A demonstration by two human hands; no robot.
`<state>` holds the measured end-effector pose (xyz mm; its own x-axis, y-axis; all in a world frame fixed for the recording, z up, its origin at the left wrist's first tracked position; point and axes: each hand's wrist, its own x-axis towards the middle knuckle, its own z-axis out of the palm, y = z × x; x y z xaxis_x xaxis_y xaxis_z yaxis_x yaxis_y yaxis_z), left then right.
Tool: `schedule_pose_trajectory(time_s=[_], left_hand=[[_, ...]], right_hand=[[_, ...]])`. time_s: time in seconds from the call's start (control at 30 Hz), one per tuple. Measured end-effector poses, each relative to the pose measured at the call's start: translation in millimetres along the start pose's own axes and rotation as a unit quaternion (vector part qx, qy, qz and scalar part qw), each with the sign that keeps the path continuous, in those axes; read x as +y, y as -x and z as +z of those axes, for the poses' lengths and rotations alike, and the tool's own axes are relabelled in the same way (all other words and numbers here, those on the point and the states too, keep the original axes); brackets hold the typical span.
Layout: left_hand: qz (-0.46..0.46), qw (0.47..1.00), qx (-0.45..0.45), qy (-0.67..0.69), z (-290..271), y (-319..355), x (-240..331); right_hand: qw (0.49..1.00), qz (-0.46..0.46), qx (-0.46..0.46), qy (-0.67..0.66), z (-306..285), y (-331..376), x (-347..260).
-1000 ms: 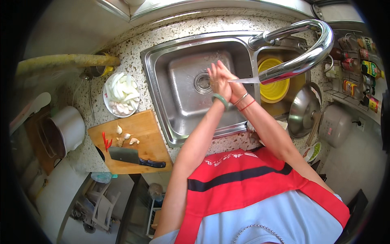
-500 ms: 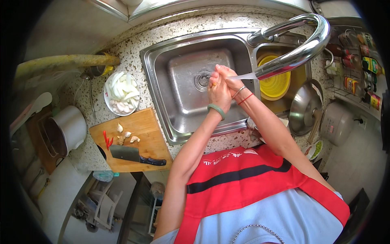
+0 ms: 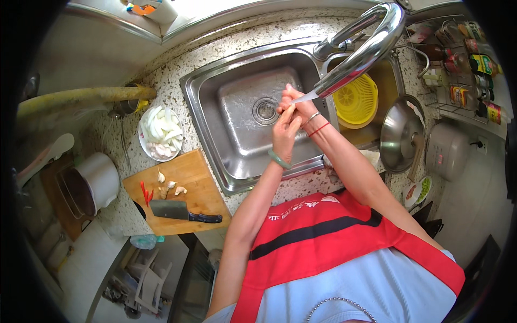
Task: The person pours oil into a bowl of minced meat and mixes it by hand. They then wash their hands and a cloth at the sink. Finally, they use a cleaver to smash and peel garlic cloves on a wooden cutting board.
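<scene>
Over the left basin of the steel sink (image 3: 237, 167), both my hands meet under a stream of water from the chrome faucet (image 3: 371, 48). My right hand (image 3: 299, 104), with a silver bangle and a red string at the wrist, has its fingers curled in under the stream. Below it my left hand (image 3: 285, 132), a green bangle (image 3: 279, 159) on its wrist, reaches its fingertips into the right one's palm. Fingers are closed together there. Something small and yellowish may lie between them, but I cannot make it out. The drain (image 3: 266, 111) is just left of the hands.
Left of the sink, a wooden cutting board (image 3: 210, 183) bears a cleaver (image 3: 169, 209), red chilies (image 3: 145, 192) and garlic (image 3: 161, 176). A bowl (image 3: 141, 141) of white slices stands behind it. A yellow basket (image 3: 371, 97) sits in the right basin, beside a wok lid (image 3: 396, 140).
My hands were pressed together; now the left has drawn slightly down and away, with only its fingertips at the right hand. The whole view has shifted a little.
</scene>
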<state>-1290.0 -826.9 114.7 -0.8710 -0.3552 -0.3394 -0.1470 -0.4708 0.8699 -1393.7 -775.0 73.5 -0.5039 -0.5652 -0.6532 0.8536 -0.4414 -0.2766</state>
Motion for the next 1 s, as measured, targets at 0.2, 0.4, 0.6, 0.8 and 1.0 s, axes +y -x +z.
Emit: schedule_pose_trajectory(time_s=[0.2,0.4,0.6,0.8,1.0], left_hand=[[-0.194,0.958,0.192,-0.087,-27.9,-8.8,-35.7],[-0.302,0.945,0.126,0.003,-5.2,-5.5,10.1],[-0.306,0.938,0.151,0.062,16.0,-4.9,3.3],[-0.231,0.969,0.051,-0.078,17.9,4.9,-27.7],[-0.23,0.973,0.013,-0.009,29.0,24.5,-45.0]], right_hand=[[0.542,-0.226,0.06,0.807,-12.2,17.6,-9.8],[0.808,-0.493,0.171,0.273,-38.1,-2.4,-105.9],[0.763,-0.54,0.211,0.287,-0.7,-4.0,-181.2],[0.725,-0.531,0.156,0.411,-14.6,30.9,-174.4],[0.552,-0.258,0.089,0.788,-46.7,160.1,-63.4]])
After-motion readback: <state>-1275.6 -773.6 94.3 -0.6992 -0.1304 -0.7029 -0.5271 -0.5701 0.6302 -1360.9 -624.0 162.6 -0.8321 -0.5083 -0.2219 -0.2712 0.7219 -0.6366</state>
